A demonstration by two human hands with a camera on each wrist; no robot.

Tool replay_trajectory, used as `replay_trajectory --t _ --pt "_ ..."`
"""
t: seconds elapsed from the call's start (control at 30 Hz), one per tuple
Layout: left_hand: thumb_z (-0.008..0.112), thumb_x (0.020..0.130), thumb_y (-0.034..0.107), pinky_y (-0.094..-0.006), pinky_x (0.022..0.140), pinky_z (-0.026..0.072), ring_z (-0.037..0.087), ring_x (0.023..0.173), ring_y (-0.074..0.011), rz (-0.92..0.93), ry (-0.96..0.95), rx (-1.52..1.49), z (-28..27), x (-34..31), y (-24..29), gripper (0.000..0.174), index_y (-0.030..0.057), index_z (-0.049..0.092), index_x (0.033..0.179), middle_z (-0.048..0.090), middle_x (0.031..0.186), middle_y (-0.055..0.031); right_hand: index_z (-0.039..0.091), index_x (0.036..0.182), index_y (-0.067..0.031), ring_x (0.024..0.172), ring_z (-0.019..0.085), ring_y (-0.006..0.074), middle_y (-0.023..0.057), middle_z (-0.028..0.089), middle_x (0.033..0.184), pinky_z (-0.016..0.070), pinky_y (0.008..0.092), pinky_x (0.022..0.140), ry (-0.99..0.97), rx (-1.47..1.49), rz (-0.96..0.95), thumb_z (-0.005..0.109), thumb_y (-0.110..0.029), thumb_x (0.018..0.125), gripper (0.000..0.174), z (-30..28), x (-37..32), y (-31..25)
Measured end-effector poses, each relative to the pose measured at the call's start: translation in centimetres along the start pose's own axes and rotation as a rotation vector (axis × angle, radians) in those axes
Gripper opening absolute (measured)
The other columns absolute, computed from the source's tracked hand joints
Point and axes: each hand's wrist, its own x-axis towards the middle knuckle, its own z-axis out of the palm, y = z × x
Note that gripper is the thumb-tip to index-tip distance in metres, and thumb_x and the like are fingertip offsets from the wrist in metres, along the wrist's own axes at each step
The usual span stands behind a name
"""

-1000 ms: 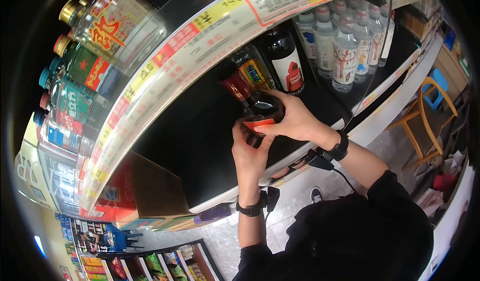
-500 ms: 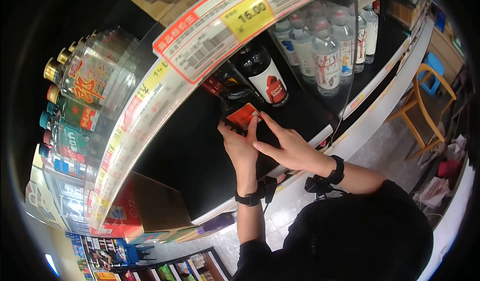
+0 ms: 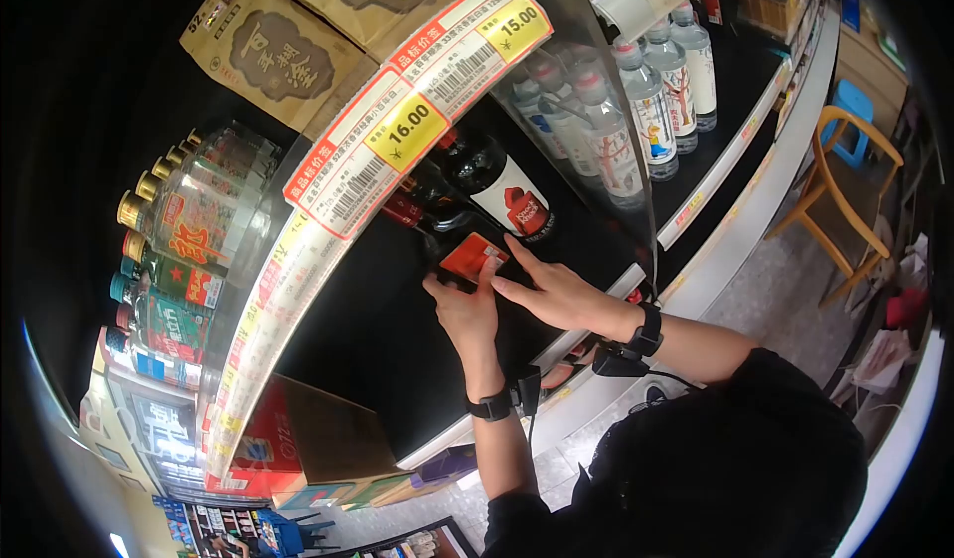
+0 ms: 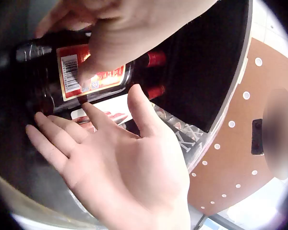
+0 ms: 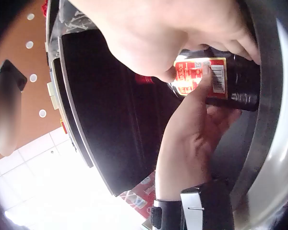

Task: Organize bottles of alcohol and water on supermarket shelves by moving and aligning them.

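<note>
Gripping a dark glass bottle (image 4: 48,81) with a red, gold-edged label (image 3: 467,254), our left hand (image 3: 469,321) pressed its thumb there, while our right hand (image 3: 566,297) lay alongside, fingers extended. We had the bottle at the black shelf (image 3: 373,359), beside a white-labelled dark bottle (image 3: 509,198).

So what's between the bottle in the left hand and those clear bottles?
Beside the held bottle stands the white-label bottle, then a see-through divider; the head view shows both.
</note>
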Motion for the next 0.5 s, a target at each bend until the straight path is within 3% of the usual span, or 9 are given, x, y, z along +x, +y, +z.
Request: replay_trajectory --t 0.13,0.2,0.23,0.3,0.37,0.43,0.5 --pt "0.083 0.08 0.039 -0.0429 0.1 0.0483 0.059 0.123 -0.0401 -0.027 -0.026 -0.093 0.1 -1.9 -0.3 0.097 -0.0067 0.028 0.146 0.06 0.126 -0.0325 0.028 0.15 0.0071 0.115 0.06 0.0474 0.0392 0.058 0.122 0.0491 0.0468 0.097 0.058 -0.018 -0.083 0.057 -0.054 0.095 0.086 0.0 -2.4 0.7" --pt "0.081 0.084 0.028 -0.0423 0.102 0.0454 0.053 0.129 -0.0365 0.103 0.146 -0.345 0.1 -4.2 -0.8 0.093 -0.0057 0.024 0.149 0.052 0.137 -0.032 0.039 0.145 0.0042 0.118 0.061 0.0432 0.0335 0.062 0.121 0.0513 0.0436 0.096 0.135 0.113 -0.279 0.064 -0.046 0.094 0.076 -0.7 -4.3 1.6" --pt "0.077 0.089 0.016 -0.0433 0.104 0.0438 0.049 0.131 -0.0353 0.104 0.195 -0.466 -0.6 -6.0 0.5 0.081 -0.0035 0.026 0.149 0.046 0.142 -0.0305 0.046 0.141 0.002 0.117 0.063 0.0383 0.0289 0.065 0.121 0.0528 0.0411 0.094 0.138 0.212 -0.287 0.068 -0.041 0.094 0.067 -1.4 -5.7 1.5" --pt "0.065 0.096 0.008 -0.0356 0.101 0.0451 0.055 0.122 -0.0269 0.172 0.331 -0.557 -1.0 -9.6 2.2 0.056 -0.0029 0.035 0.142 0.055 0.132 -0.0259 0.048 0.139 0.0013 0.116 0.065 0.0343 0.0257 0.066 0.121 0.053 0.0388 0.095 0.035 0.285 -0.142 0.067 -0.041 0.095 0.064 -3.8 -8.9 0.6" --pt "0.058 0.1 0.009 -0.0316 0.092 0.0479 0.058 0.108 -0.019 0.177 0.359 -0.664 -0.4 -13.3 3.4 0.034 -0.0015 0.045 0.129 0.06 0.114 -0.0142 0.051 0.136 0.0016 0.111 0.068 0.0326 0.0242 0.067 0.12 0.054 0.0379 0.093 -0.021 0.258 -0.098 0.067 -0.04 0.095 0.061 -5.7 -11.4 1.7" --pt "0.059 0.099 0.006 -0.0327 0.093 0.0464 0.058 0.104 -0.0197 0.115 0.267 -0.716 0.5 -16.4 4.5 0.024 0.0006 0.049 0.12 0.06 0.11 -0.0127 0.055 0.132 0.0015 0.104 0.071 0.0246 0.0196 0.071 0.115 0.0563 0.0334 0.086 0.037 0.24 -0.094 0.066 -0.035 0.097 0.052 -7.4 -13.8 3.4" --pt "0.059 0.099 0.007 -0.0299 0.089 0.0461 0.058 0.1 -0.0168 0.045 0.155 -0.74 1.7 -18.9 6.7 0.016 0.0014 0.052 0.112 0.06 0.106 -0.0102 0.057 0.13 0.0014 0.102 0.071 0.0218 0.0176 0.072 0.112 0.0561 0.0319 0.084 0.113 0.332 -0.04 0.067 -0.031 0.097 0.047 -9.5 -16.3 5.0"
